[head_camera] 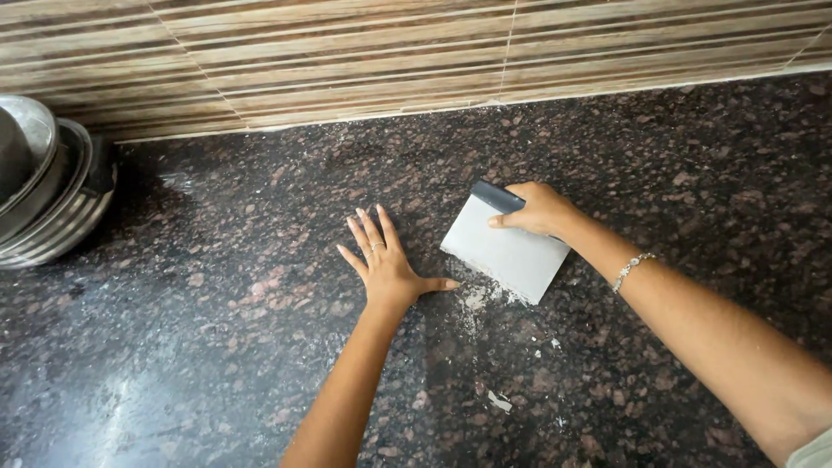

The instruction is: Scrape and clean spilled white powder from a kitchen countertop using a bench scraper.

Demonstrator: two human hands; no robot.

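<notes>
My right hand (539,211) grips the dark handle of a flat metal bench scraper (507,252), whose lower edge rests tilted on the dark speckled granite counter (659,165). White floury residue (475,300) lies along and below that edge, with a few dried flakes (498,401) nearer to me. My left hand (386,262) lies flat on the counter just left of the scraper, fingers spread, thumb pointing toward the blade. It holds nothing. A ring is on one finger, and a bracelet is on my right wrist.
A stack of steel bowls (43,186) stands at the far left edge of the counter. A striped brown tiled wall (416,61) runs along the back. A faint dusting of flour shows on the counter near the wall.
</notes>
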